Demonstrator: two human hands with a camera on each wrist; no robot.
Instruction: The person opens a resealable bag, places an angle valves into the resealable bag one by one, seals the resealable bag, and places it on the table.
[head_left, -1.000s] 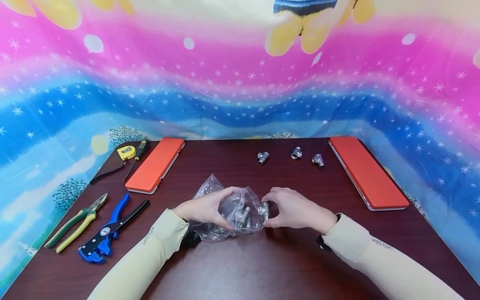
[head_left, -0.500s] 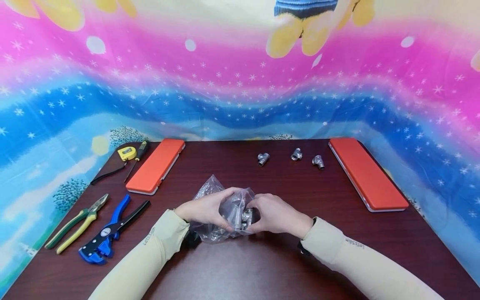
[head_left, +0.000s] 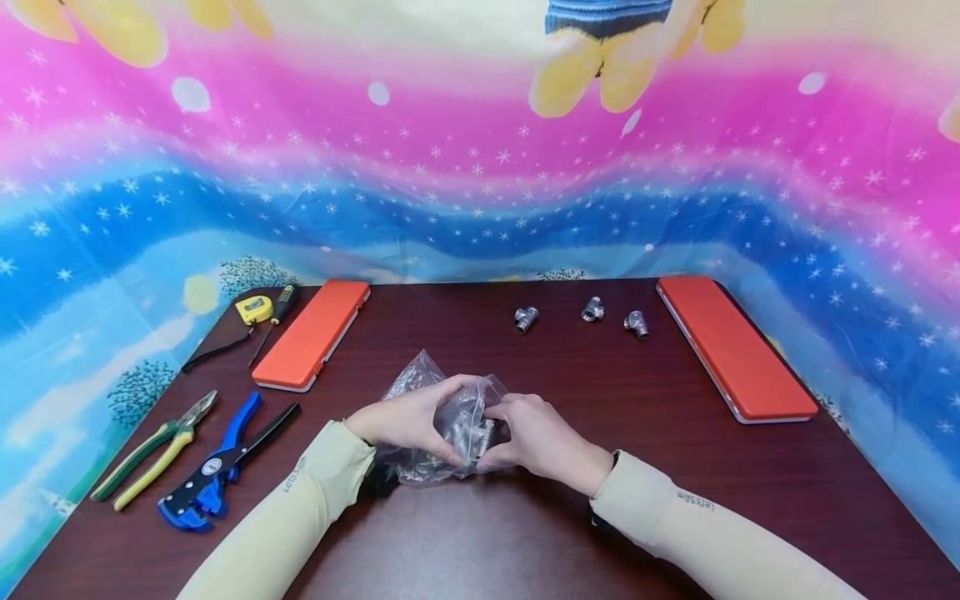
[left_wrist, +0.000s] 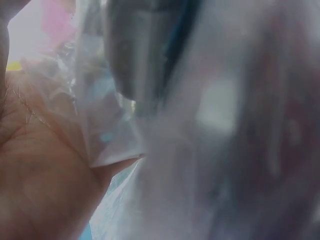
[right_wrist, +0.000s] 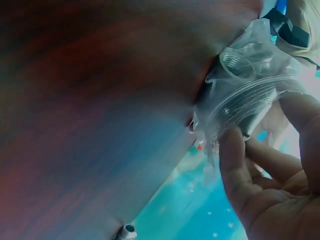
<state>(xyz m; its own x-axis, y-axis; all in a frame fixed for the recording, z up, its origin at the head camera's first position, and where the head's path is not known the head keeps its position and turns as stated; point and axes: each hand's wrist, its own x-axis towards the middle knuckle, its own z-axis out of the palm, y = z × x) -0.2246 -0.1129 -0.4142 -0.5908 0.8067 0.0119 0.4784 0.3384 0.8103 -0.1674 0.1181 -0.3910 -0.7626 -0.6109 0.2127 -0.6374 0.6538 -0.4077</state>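
My left hand (head_left: 408, 421) grips a clear plastic bag (head_left: 416, 379), fingers over its far side and thumb on its near side. Metal tee pipe fittings show through the film. At the bag's mouth, my right hand (head_left: 540, 437) pinches a tee fitting (head_left: 487, 432) between thumb and fingers. Seen from the right wrist, the bag's ridged zip strip (right_wrist: 250, 95) runs between the fingertips, with a threaded fitting end (right_wrist: 237, 65) inside the film. The left wrist view is blurred: the left palm (left_wrist: 45, 175) lies against the film (left_wrist: 115, 135).
Loose tee fittings (head_left: 527, 318) lie at the back, left of an orange case (head_left: 735, 350). Another orange case (head_left: 311, 333) lies at left, beside a tape measure (head_left: 254, 310) and screwdriver (head_left: 281, 304). Pliers (head_left: 161, 442) and a blue-black wire stripper (head_left: 217, 467) lie front left.
My right hand has moved left, carrying its tee fitting from beside the bag into the bag's mouth. The left hand stays on the bag.
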